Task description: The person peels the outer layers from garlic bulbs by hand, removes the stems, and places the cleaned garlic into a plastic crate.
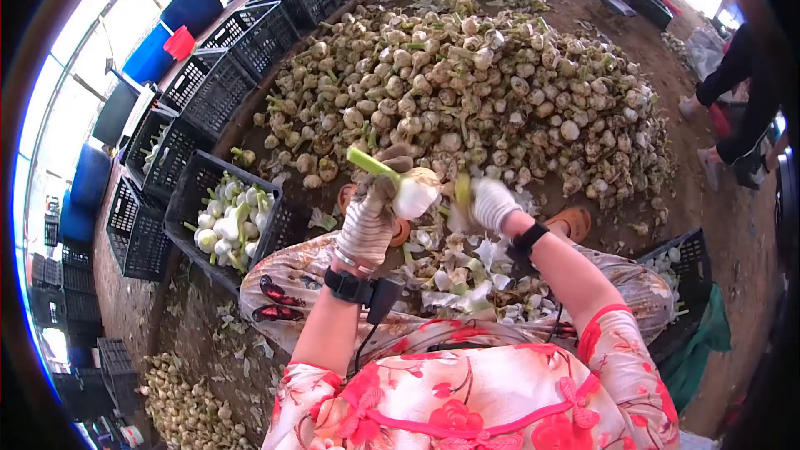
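Observation:
My left hand [369,221], in a striped, soiled work glove, is closed around a garlic bulb [415,193]. The bulb is white and partly peeled, with brownish skin at its top, and its cut green stem [367,160] points up to the left. Close by on the right, my right hand [493,205], gloved in white, looks closed. A yellowish, blurred strip [462,190] shows at its fingers; motion smears it too much to name. Below both hands, peeled garlic skins [467,275] lie heaped between my legs.
Ahead spreads a large pile of unpeeled garlic [467,92]. A black crate [179,200] of peeled bulbs [233,221] stands at my left, another crate [696,258] at my right. More crates [218,92] line the left side. A person's legs [737,96] are at far right.

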Tool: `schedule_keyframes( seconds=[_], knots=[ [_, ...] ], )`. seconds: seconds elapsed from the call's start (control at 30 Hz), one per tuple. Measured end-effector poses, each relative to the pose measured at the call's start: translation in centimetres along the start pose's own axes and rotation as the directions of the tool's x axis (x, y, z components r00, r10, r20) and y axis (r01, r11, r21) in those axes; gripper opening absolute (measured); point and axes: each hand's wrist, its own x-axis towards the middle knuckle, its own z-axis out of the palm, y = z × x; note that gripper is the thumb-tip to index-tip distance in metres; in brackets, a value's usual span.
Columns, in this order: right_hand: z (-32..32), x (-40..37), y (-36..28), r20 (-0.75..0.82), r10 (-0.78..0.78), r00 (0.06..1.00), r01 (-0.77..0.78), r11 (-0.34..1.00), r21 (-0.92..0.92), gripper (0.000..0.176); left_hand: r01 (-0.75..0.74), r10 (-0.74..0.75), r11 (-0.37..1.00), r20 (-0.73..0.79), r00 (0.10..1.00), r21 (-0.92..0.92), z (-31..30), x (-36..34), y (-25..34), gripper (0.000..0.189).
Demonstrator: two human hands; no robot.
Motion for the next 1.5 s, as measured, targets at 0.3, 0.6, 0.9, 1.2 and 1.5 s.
schedule_keyframes(
  seconds=[0.3,0.6,0.9,1.2,1.5],
  knots=[
    [-7.1,-3.4,-6.9,-0.058,-0.068,0.996,0.088,0.833,0.546,0.04,-0.046,0.079,0.873,-0.048,0.996,0.486,-1.5,1.0,-2.2,0.039],
    [-7.8,-3.3,-7.6,0.114,0.014,0.993,-0.099,0.608,0.787,0.027,-0.054,0.094,0.855,-0.051,0.994,0.517,-0.3,0.6,-1.3,0.033],
    [-2.9,-2.0,-3.1,0.095,-0.048,0.994,0.063,0.985,-0.16,0.019,-0.058,0.067,0.989,-0.065,0.996,0.135,-0.6,1.0,-1.0,0.043],
    [-6.7,-4.0,-7.3,0.053,0.009,0.999,-0.039,0.789,0.613,0.037,-0.056,0.062,0.998,-0.144,0.988,0.041,0.3,1.3,-1.5,0.044],
    [-6.6,-4.3,-7.2,0.318,-0.067,0.946,-0.267,0.397,0.878,0.03,-0.058,0.067,0.997,-0.17,0.983,0.055,1.0,0.7,-0.7,0.038]
  ],
)
